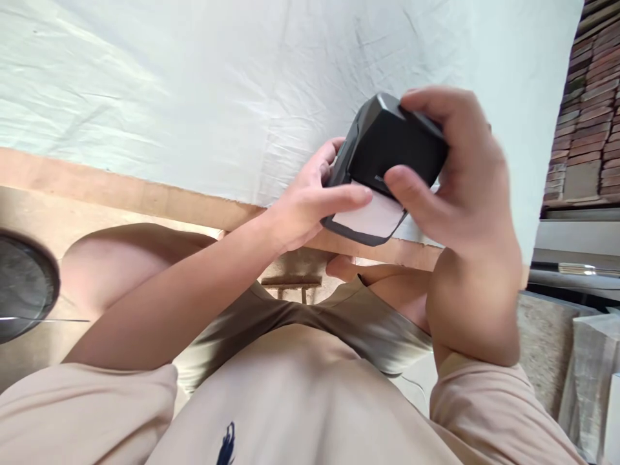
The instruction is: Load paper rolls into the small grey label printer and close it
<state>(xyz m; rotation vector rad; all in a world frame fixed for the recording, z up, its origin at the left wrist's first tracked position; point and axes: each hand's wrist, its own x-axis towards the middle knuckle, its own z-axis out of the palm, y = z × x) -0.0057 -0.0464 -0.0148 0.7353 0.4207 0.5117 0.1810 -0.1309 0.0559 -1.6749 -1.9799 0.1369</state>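
A black boxy device [394,152], which looks like a small label printer, is tilted above the cloth-covered table. It has a rounded lid with small pale lettering and a flat white panel or paper [371,213] along its near side. My left hand [324,187] grips its left side, the thumb lying across the white part. My right hand [460,168] holds the right side, fingers over the far edge and thumb on the lid by the lettering. The underside of the device is hidden.
A wrinkled white cloth [194,97] covers the table, with a tan edge strip [145,194] along the front. Stacked reddish-brown pieces [588,116] stand at the right. A round dark object [24,284] is at the left, and translucent plastic-wrapped material [586,368] at lower right.
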